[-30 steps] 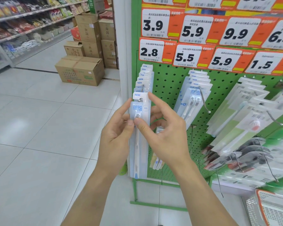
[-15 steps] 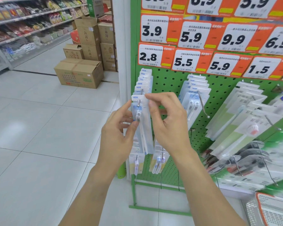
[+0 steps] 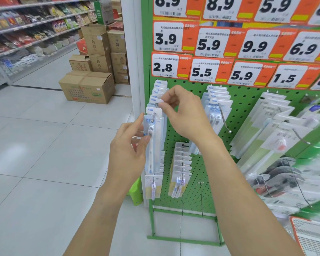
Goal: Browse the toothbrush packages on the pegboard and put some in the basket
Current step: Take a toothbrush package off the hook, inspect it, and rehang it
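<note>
A green pegboard (image 3: 248,115) carries rows of toothbrush packages on metal hooks. At its left edge hangs a stack of white-and-blue packages marked NEW. My left hand (image 3: 129,150) pinches the front toothbrush package (image 3: 153,137) near the brush head, at the tip of the hook. My right hand (image 3: 183,113) pinches the top card of a package just behind it on the same hook. A white basket with an orange rim (image 3: 310,235) shows at the bottom right corner.
More package stacks (image 3: 218,104) hang to the right, and smaller packs (image 3: 181,167) on lower hooks. Orange price tags (image 3: 211,72) line the top. Cardboard boxes (image 3: 87,87) stand on the tiled floor at left, beyond them a snack shelf (image 3: 26,34).
My right hand has risen from the package's middle to the top cards on the hook. The left hand keeps its pinch on the front package. The view has shifted down the board.
</note>
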